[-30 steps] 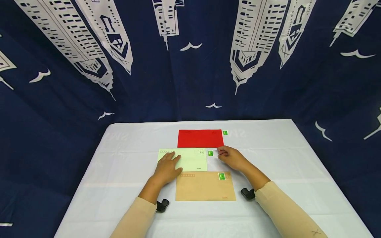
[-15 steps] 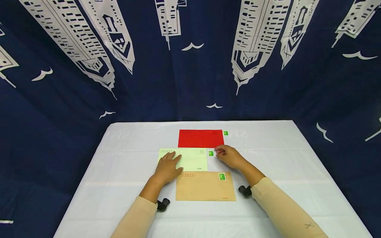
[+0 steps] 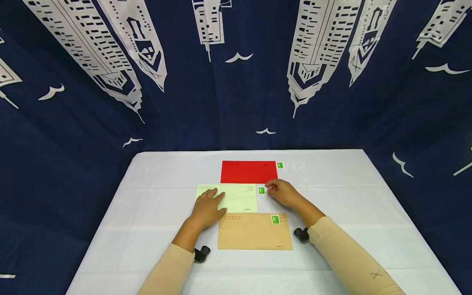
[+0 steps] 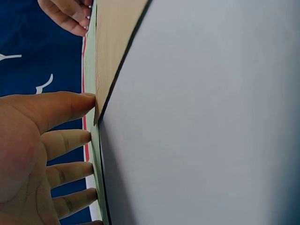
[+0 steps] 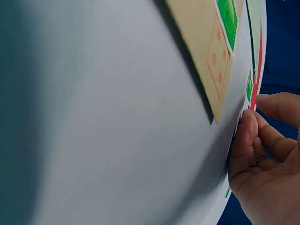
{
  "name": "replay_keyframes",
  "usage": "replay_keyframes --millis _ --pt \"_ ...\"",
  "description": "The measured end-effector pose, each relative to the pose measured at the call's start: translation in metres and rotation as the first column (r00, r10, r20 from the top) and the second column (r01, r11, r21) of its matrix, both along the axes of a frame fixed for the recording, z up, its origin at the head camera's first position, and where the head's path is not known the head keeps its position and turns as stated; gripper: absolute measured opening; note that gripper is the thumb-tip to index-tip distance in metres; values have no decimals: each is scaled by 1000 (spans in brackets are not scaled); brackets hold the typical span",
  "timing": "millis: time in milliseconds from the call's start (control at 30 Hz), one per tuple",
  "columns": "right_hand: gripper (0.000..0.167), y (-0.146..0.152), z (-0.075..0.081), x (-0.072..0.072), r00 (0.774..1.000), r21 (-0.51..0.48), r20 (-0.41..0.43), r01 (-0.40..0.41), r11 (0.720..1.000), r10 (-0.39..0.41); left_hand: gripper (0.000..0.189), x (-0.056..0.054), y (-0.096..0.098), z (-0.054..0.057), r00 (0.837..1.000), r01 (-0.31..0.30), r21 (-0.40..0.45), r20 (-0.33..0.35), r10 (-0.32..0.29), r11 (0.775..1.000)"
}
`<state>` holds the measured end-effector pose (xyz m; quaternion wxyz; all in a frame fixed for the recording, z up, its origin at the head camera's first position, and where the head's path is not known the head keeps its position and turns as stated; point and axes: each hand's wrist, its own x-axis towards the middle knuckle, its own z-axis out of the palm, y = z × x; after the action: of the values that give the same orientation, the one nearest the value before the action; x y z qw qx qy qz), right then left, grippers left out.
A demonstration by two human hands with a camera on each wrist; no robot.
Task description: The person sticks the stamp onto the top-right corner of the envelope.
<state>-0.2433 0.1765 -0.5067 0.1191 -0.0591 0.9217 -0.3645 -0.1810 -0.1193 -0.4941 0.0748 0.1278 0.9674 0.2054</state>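
My left hand rests with spread fingers on the light green envelope, covering its left part. In the left wrist view its fingertips touch the envelope, the thumb lying by the tan envelope's corner. A small green stamp with a white border lies on the white cloth just right of the green envelope. My right hand is beside that stamp, its fingertips near the stamp's upper right corner. Its fingers are loosely curled; the right wrist view shows the thumb apart from them and nothing visible between, with the stamp just beyond.
Behind lies a red envelope, a second green stamp at its right. In front is a tan envelope bearing a green stamp at its upper right. The white tablecloth ends at a navy printed curtain.
My right hand has edged slightly left, its fingertips now closer to the stamp. My left hand keeps its place on the green envelope. The envelopes and stamps have not visibly moved.
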Motion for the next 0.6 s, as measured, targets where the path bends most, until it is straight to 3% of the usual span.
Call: replay_keyframes --millis 400,600 --pt "15 0 -2 -6 996 -67 72 50 997 -46 58 -1 0 -3 1000 -1 0 7 1 1000" --pt "14 -1 -3 -9 996 -71 70 65 995 -60 58 -1 -1 -3 1000 0 -3 6 0 1000"
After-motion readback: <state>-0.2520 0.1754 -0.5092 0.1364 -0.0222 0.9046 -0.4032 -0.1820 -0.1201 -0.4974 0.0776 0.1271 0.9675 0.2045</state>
